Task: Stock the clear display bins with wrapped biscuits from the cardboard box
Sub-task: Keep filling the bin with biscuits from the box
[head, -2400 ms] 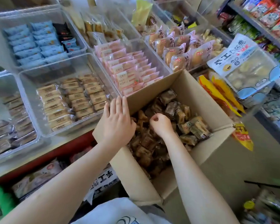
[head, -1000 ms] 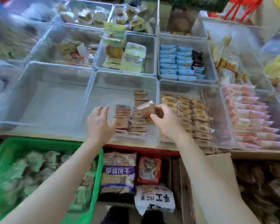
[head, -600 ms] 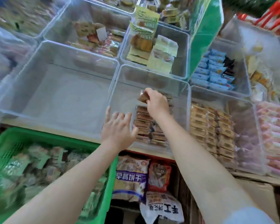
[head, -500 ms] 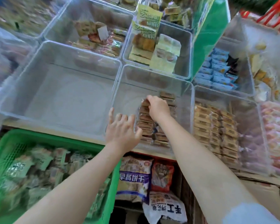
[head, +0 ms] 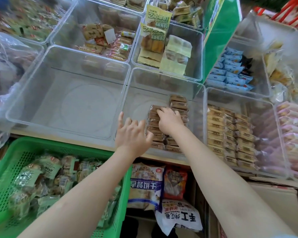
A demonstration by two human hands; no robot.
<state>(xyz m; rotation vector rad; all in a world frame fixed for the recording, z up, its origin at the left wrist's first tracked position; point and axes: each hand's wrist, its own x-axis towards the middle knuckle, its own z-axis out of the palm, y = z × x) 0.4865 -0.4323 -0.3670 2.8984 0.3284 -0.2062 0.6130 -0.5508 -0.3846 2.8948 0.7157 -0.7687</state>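
A clear bin (head: 127,93) in the middle of the front row holds two rows of brown wrapped biscuits (head: 178,102) along its right side. My right hand (head: 170,121) is down inside this bin, lying on the left row with its fingers curled on the rearmost wrapped biscuit (head: 154,108). Just left of it, my left hand (head: 132,134) hovers at the bin's front wall, fingers spread and holding nothing. Only a flap of the cardboard box (head: 273,193) shows, at the lower right.
A large bare clear bin (head: 67,100) stands to the left. A bin of tan biscuits (head: 230,133) sits to the right, with blue packets (head: 230,71) behind it. A green basket (head: 24,146) of wrapped snacks and bagged goods (head: 144,186) lie below the shelf edge.
My right hand lifted a wrapped biscuit out of the cardboard box, carried it left to the middle bin and lowered it onto the left row. My left hand left the box flap for the bin's front.
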